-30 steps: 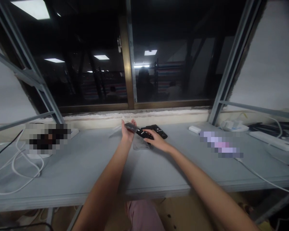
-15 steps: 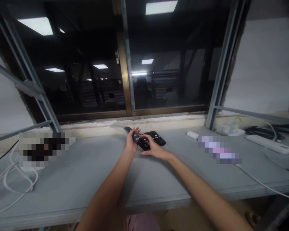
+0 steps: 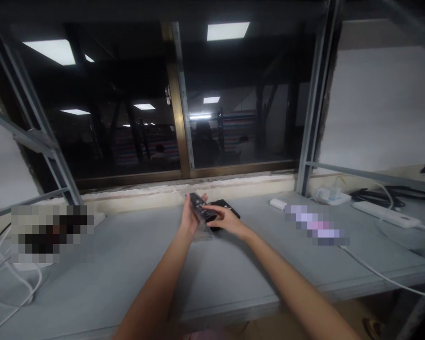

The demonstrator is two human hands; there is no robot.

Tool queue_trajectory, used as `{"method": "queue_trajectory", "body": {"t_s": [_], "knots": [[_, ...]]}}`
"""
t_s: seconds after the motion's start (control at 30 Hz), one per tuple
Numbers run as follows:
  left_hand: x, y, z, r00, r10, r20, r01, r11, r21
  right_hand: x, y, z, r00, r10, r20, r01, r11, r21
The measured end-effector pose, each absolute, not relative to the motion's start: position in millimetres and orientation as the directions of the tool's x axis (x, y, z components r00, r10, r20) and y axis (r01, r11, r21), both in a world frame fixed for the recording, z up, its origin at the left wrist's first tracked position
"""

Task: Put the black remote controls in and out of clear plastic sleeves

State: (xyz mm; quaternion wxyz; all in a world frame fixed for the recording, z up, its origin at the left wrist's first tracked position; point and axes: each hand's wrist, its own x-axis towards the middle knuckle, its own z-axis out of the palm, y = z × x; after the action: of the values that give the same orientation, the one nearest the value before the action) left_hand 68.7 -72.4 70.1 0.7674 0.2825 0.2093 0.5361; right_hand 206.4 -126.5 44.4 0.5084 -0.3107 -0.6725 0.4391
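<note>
A black remote control (image 3: 199, 203), with a clear plastic bag (image 3: 202, 231) around at least part of it, is held up over the grey table. My left hand (image 3: 190, 216) wraps round its left side, closed on it. From the right, my right hand (image 3: 227, 220) grips the near end between thumb and fingers. Another black remote control (image 3: 230, 207) lies on the table just behind my right hand, which partly hides it. How far the bag covers the held remote is blurred.
A white power strip (image 3: 386, 214), a white plug adapter (image 3: 331, 195) and black cables (image 3: 375, 196) lie at the right. White cables (image 3: 30, 288) loop at the left. Grey metal shelf posts (image 3: 310, 113) frame a dark window (image 3: 241, 94) behind the table (image 3: 127, 264).
My right hand has shifted a little along the held remote, and its near end is now more covered. More of the clear bag hangs below the hands. The camera view has tilted up slightly.
</note>
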Motion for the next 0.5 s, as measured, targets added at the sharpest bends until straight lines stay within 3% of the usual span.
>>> {"method": "queue_trajectory", "body": {"t_s": [0.17, 0.37, 0.5], "knots": [[58, -67, 72, 0.238, 0.968, -0.080, -0.779, 0.239, 0.580, 200, -125, 34, -0.411, 0.845, 0.341, -0.003, 0.373, -0.928], [73, -73, 60, 0.372, 0.928, -0.025, -0.573, 0.251, 0.780, 205, -107, 26, -0.081, 0.882, 0.464, 0.061, 0.469, -0.881], [76, -68, 53, 0.439, 0.898, -0.012, -0.496, 0.253, 0.831, 207, -105, 27, 0.068, 0.835, 0.546, 0.187, 0.527, -0.829]]}}
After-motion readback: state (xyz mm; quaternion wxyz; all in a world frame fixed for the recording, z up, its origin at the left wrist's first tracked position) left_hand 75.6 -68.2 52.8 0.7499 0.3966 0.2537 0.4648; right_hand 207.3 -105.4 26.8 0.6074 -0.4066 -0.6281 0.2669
